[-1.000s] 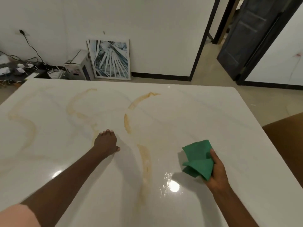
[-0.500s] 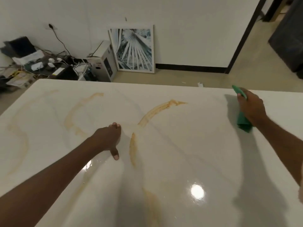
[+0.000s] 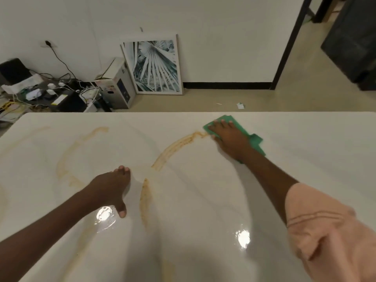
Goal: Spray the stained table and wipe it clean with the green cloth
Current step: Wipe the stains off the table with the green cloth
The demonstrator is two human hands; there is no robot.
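Pressing flat, right hand (image 3: 230, 139) spreads over green cloth (image 3: 255, 140); left hand (image 3: 110, 185) braces, fingers straight, on table (image 3: 203, 200).

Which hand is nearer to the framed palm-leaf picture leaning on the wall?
Right. The right hand presses the green cloth flat near the table's far edge, toward the framed picture. The left hand rests mid-table, farther back.

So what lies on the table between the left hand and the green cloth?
In the head view, a curved brown stain runs from near the left hand up to the green cloth.
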